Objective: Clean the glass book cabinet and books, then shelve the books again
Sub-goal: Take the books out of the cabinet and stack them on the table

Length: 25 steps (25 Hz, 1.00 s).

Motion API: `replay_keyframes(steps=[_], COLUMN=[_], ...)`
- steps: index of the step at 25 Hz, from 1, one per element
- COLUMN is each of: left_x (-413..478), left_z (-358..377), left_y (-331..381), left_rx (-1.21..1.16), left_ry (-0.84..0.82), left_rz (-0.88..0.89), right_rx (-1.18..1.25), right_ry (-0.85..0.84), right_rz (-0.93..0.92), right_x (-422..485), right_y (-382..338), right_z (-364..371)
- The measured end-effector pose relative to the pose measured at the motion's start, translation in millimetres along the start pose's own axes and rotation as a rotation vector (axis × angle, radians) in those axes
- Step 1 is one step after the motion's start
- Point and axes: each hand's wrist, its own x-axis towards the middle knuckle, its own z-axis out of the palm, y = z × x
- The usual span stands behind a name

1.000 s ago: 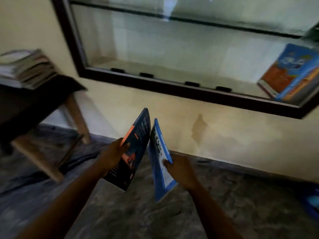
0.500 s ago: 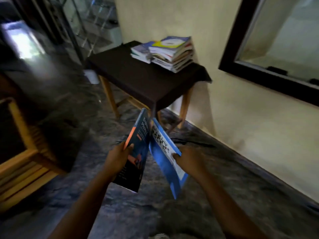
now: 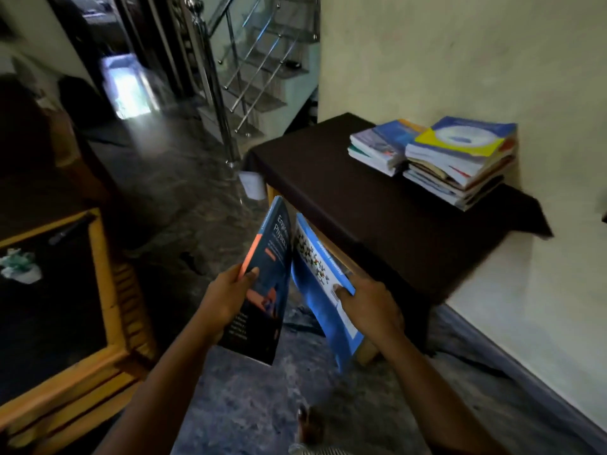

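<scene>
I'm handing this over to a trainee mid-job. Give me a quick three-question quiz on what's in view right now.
1. True or false: the left hand grips the dark book while the right hand grips the blue book.
2. How many stacks of books lie on the dark table? A one; B two; C four.
3. Fill in: the legible word on the dark book's cover is ____.
Key: 1 true; 2 B; 3 Physics.
</scene>
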Motion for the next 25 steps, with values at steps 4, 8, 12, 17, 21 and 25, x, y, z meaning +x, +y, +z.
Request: replay_keyframes(steps=[4, 8, 12, 17, 21, 25], left_x=[94.1, 199.0, 299.1, 409.3, 470.0, 501.7], left_z=[-22.3, -37.5, -43.8, -15.2, 56.5, 142.0], left_y=[39.8, 85.0, 140.8, 201.5, 241.7, 279.6], left_rx=[-0.081, -0.189, -0.271, -0.166, -0.195, -0.268], left_ry=[-0.063, -0.218, -0.506, -0.86, -1.06, -1.131], left_rz=[0.043, 0.052, 0.024, -0.117, -0.242, -0.262], right_rx=[-0.001, -0.019, -0.064, -0.079, -0.113, -0.06], right_ry=[0.027, 0.138, 0.33, 0.525, 0.657, 0.818], right_rz=[0.02, 0.103, 0.246, 0.54, 0.722, 0.785], right_x=[93.9, 174.5, 231.5, 270.5, 295.6, 322.8], right_y=[-43.5, -74.4, -103.0, -125.1, -126.7, -116.3], right_z=[-6.1, -19.2, -36.4, -49.2, -53.9, -69.1])
